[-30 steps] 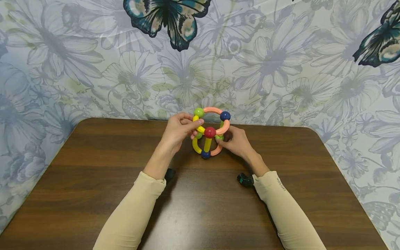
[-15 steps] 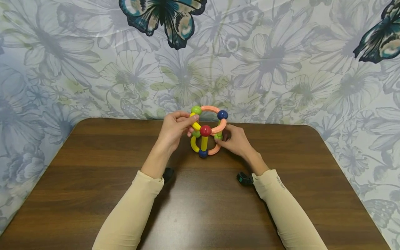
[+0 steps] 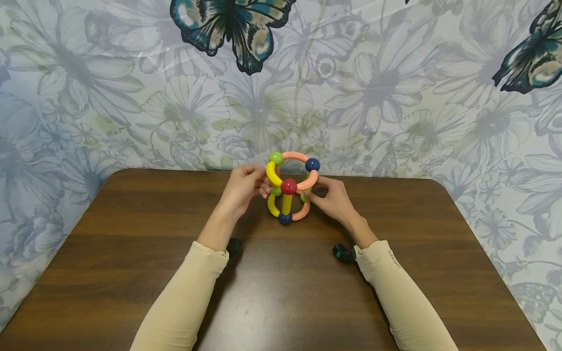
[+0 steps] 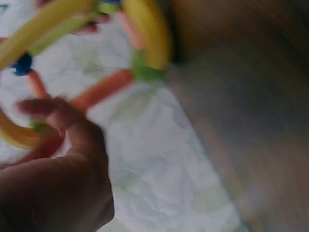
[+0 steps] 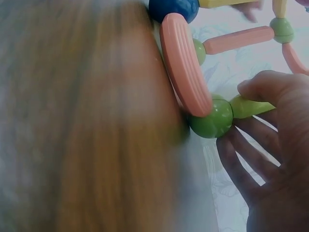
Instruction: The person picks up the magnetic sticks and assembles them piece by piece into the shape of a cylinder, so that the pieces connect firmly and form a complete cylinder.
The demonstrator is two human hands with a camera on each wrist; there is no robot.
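Note:
A toy frame of yellow, salmon and green rods joined by red, blue and green balls stands at the far middle of the brown table. My left hand has its curled fingertips on the frame's left side, near a low green ball; the left wrist view is blurred. On the right side, my right hand pinches a green rod next to a green ball, below a salmon curved rod.
A cloth printed with flowers and butterflies hangs behind the table's far edge. Black wrist cameras sit under both beige sleeves. Bare wood lies between the toy and the near edge.
My left fingers have slipped from the upper yellow rod down to the frame's middle left. The yellow rod now arcs from the top green ball to the red ball. The right hand has stayed put.

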